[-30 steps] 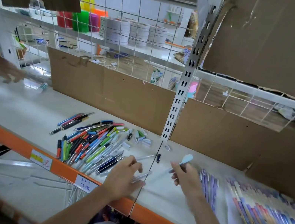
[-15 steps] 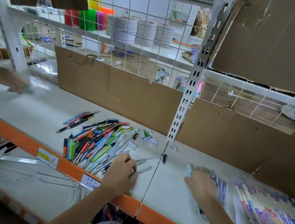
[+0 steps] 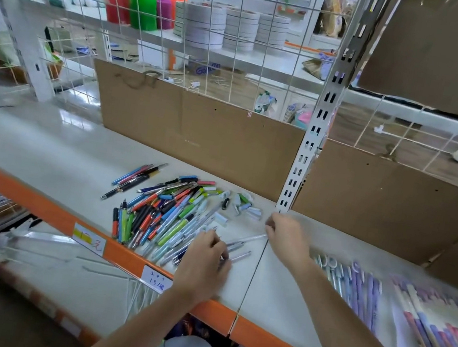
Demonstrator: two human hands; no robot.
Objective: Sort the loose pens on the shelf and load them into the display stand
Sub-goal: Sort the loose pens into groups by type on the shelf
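Shelf (image 3: 44, 148), white top, orange front edge. Left hand (image 3: 203, 263): fingers curled in a grip on pale pens at the right edge of the loose pen pile (image 3: 161, 210). Right hand (image 3: 286, 240): just past the pile, near scattered caps (image 3: 246, 205); grip blurred, cannot tell. Sorted purple pens (image 3: 354, 285) at right. Cardboard backing (image 3: 198, 132) behind

1. Your right hand (image 3: 286, 239) has left the row of purple pens (image 3: 360, 289) at the right of the frame, where it lay half a second ago, and now sits at centre frame by the loose pen caps (image 3: 248, 206).
2. The pale blue-capped pen it held a second ago is gone from its fingers.
3. The other person's hand at the left edge has gone.
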